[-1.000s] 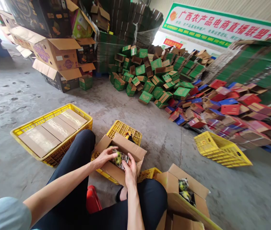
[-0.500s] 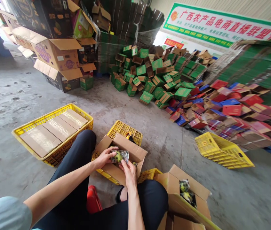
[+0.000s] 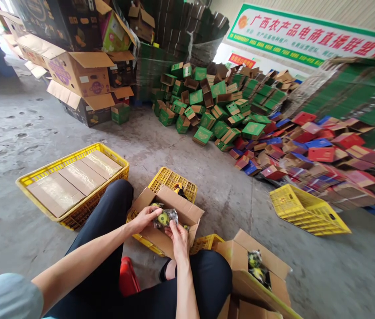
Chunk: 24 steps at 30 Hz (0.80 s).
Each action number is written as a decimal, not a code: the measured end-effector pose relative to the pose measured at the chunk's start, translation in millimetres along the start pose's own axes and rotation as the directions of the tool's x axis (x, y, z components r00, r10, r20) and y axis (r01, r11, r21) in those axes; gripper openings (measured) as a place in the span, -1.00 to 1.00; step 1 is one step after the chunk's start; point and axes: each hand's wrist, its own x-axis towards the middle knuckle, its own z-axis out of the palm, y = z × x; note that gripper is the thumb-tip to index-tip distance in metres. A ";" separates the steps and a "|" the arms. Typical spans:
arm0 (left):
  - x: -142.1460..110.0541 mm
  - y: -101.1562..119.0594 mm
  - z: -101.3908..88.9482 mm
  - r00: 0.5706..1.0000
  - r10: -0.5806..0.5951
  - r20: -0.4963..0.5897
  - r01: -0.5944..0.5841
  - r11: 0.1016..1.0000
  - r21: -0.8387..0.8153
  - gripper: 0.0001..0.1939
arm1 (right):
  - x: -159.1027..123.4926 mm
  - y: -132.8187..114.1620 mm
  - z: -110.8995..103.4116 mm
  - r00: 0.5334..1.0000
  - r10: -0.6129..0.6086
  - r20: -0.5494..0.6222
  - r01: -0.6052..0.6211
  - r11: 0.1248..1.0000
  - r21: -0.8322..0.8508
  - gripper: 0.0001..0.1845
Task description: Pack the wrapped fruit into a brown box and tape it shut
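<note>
A clear plastic bag of green fruit (image 3: 165, 218) is held between both hands, just above an open cardboard box (image 3: 182, 206). My left hand (image 3: 145, 219) grips the bag's left end, thumb on top. At its right end, my right hand (image 3: 178, 237) pinches the crinkled plastic. More green fruit shows partly inside the box beneath. That box rests on an upturned yellow crate (image 3: 170, 177), with what looks like a black and orange tape dispenser (image 3: 181, 190) behind it. By my right knee, another open cardboard box (image 3: 240, 252) contains more bagged green fruit (image 3: 256, 267).
On the left, a yellow basket (image 3: 71, 217) holds 3 taped cardboard boxes (image 3: 80, 176). A yellow crate (image 3: 307, 210) lies tilted at the right. Green boxes (image 3: 203, 135) and red and blue boxes (image 3: 320, 153) are heaped behind. Something red (image 3: 128, 277) sits below my legs.
The bag of fruit was lower in the box, then was raised and turned between both hands. Now it tilts slightly, with my left fingers drawn back toward its end.
</note>
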 end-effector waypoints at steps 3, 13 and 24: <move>2.2 -1.3 -0.6 0.998 0.007 -0.057 -0.007 1.000 -0.002 -0.31 | -6.1 -5.5 3.3 0.993 -0.115 0.016 0.115 0.993 -0.010 -0.09; -2.8 1.3 -4.0 0.983 -0.138 -0.125 0.142 0.990 0.022 -0.21 | 3.1 -5.7 -10.5 0.964 -0.266 -0.007 0.254 0.928 -0.274 -0.56; -7.8 5.7 -2.6 0.997 -0.011 0.071 0.012 1.000 -0.010 -0.20 | 1.5 -8.4 -5.7 0.982 -0.023 -0.187 0.055 0.985 0.165 -0.51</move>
